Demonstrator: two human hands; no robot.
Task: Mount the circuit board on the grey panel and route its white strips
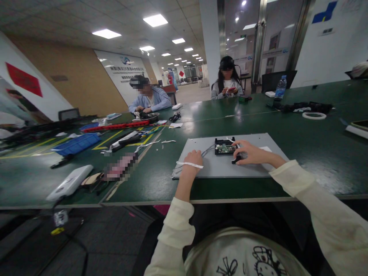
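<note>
A grey flat panel [207, 168] lies on the green table in front of me. Near its far edge sits a green circuit board [225, 147] in a black frame, with a thin grey cable [209, 150] running left from it. My left hand [193, 158] rests on the panel's left part, its fingers curled down at the cable's end; the fingertips are hidden. A white strip [189, 165] crosses that wrist. My right hand [248, 153] is bent beside the board, index finger by the frame's right edge, the lower fingers closed on a small black piece [237, 158].
To the left lie a blue bin [77, 144], a phone [121, 166], a white power strip-like box [70, 183] and white scraps [148, 144]. A bottle [281, 89] and white ring [314, 115] stand farther right. Two people [149, 96] sit across the table.
</note>
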